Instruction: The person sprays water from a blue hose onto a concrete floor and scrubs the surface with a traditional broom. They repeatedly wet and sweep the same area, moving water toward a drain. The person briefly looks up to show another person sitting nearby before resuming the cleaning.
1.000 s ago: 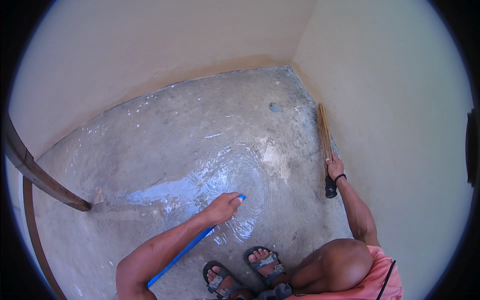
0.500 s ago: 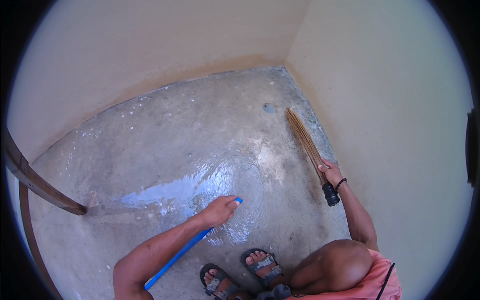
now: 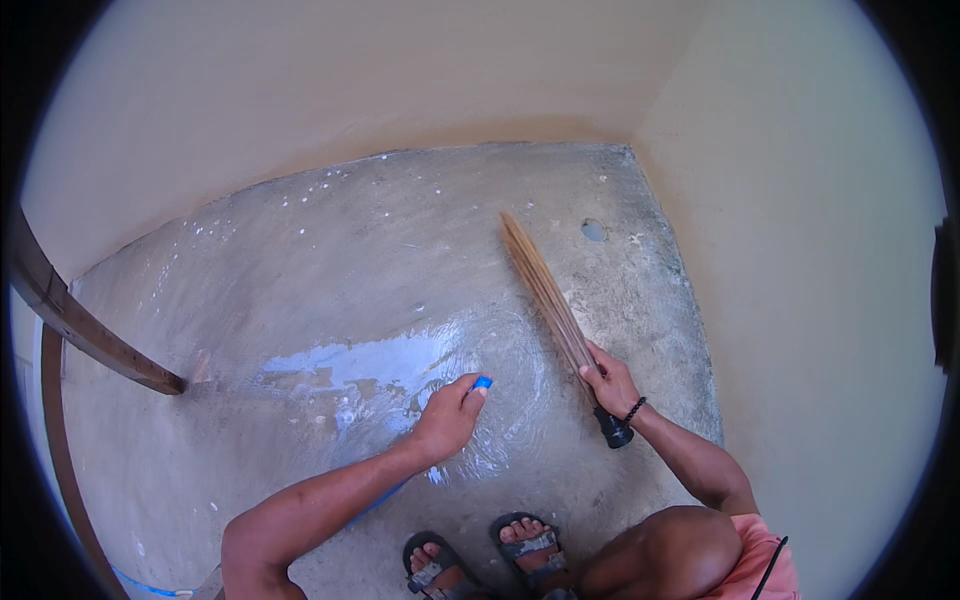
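Observation:
My left hand (image 3: 449, 418) is closed round the end of a blue hose (image 3: 483, 382), whose tip pokes out past the thumb. Water spreads in ripples over the concrete floor (image 3: 330, 250) just ahead of it. To the right, my right hand (image 3: 609, 380) grips a stick broom (image 3: 545, 285) low down, near its black end cap (image 3: 614, 430). The broom's thin brown bristles point away from me and to the left, over the floor; whether their tips touch it I cannot tell. My left forearm covers most of the hose behind the hand.
A round drain hole (image 3: 594, 230) lies near the far right corner. Beige walls (image 3: 800, 250) rise at the back and right. A wooden post (image 3: 110, 345) slants in from the left. My sandalled feet (image 3: 530, 545) stand at the lower middle. Small white specks dot the far floor.
The broom has swung leftward, away from the right wall, with my right hand moving left and slightly nearer. My left hand still holds the hose; the view has shifted a little.

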### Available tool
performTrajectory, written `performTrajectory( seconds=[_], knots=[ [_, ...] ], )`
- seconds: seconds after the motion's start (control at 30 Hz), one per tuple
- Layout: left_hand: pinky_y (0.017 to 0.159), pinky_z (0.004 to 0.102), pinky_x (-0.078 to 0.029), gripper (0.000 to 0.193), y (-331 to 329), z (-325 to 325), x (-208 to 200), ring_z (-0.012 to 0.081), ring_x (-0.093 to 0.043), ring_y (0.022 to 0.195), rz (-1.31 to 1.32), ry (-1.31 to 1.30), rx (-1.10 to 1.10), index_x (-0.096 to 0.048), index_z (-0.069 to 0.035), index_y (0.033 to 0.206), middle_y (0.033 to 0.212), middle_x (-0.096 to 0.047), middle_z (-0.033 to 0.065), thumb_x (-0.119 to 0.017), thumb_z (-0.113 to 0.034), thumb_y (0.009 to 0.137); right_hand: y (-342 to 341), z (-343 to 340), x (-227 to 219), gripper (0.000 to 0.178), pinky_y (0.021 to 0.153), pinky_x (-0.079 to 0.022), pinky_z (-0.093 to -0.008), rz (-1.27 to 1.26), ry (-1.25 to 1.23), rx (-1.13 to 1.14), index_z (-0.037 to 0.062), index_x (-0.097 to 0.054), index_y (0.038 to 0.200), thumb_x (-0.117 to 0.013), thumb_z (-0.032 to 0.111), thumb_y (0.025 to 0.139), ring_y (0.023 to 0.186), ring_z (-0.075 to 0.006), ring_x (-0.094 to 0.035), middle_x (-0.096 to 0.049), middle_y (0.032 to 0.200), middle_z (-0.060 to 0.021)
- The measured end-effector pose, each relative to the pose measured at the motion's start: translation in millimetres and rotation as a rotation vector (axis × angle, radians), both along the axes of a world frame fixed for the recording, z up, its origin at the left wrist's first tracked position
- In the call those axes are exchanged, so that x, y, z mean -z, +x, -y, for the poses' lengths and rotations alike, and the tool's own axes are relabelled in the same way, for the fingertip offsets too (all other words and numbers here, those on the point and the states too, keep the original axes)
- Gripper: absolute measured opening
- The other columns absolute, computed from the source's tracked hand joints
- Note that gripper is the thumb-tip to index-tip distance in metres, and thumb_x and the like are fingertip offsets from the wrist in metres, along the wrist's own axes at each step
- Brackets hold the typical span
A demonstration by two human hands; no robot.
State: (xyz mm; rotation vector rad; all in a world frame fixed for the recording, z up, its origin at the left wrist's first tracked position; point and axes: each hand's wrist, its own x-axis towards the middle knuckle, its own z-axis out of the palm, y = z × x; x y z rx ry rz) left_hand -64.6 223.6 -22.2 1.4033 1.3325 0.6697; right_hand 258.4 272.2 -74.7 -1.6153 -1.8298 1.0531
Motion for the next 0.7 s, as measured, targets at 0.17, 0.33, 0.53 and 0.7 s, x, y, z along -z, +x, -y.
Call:
performTrajectory(
  seconds=[0.17,0.33,0.53,0.7],
  knots=[
    [0.076,0.0396,-0.048,0.033,11.3,15.4,-51.7,0.0321,-0.063,0.080,-0.028,0.046,0.060,-0.052,0.000,0.125,0.086,-0.062,0.0216,-0.048,-0.018,0.098,-141.0,-4.5,4.4,0.056,0.085,-0.049,-0.0462,0.174,-0.055,-0.641,0.0141,-0.043,0.142,-0.059,0.026,0.089,0.096,-0.0428,-0.062,-0.063,0.107,-0.0256],
    [0.077,0.0464,-0.047,0.035,10.9,30.6,-56.7,0.0449,-0.062,0.090,-0.057,-0.044,0.057,-0.044,-0.002,0.128,0.093,-0.062,0.0266,-0.047,-0.021,0.099,-224.9,-82.2,27.9,0.056,0.092,-0.048,-0.0421,0.172,-0.110,-0.488,0.0161,-0.049,0.138,-0.060,0.030,0.085,0.105,-0.0380,-0.062,-0.064,0.111,-0.0247],
    [0.072,0.0532,-0.043,0.025,3.8,57.1,-79.8,0.0489,-0.059,0.084,0.030,-0.080,-0.071,-0.040,-0.002,0.110,0.088,-0.060,0.0276,-0.046,-0.023,0.099,-151.7,-141.4,63.5,0.054,0.100,-0.042,-0.0324,-0.126,-0.007,0.187,0.0000,-0.047,0.137,-0.057,0.021,0.089,0.117,-0.0270,-0.056,-0.057,0.130,-0.0212],
    [0.074,0.0536,-0.043,0.028,0.5,84.9,-83.8,0.0485,-0.059,0.085,-0.047,-0.024,-0.226,-0.042,0.001,0.105,0.086,-0.060,0.0280,-0.048,-0.025,0.097,-134.6,-5.5,12.0,0.053,0.096,-0.044,-0.0330,-0.304,-0.053,-0.089,-0.0076,-0.039,0.140,-0.050,0.012,0.092,0.110,-0.0222,-0.056,-0.055,0.129,-0.0201]
  ],
)
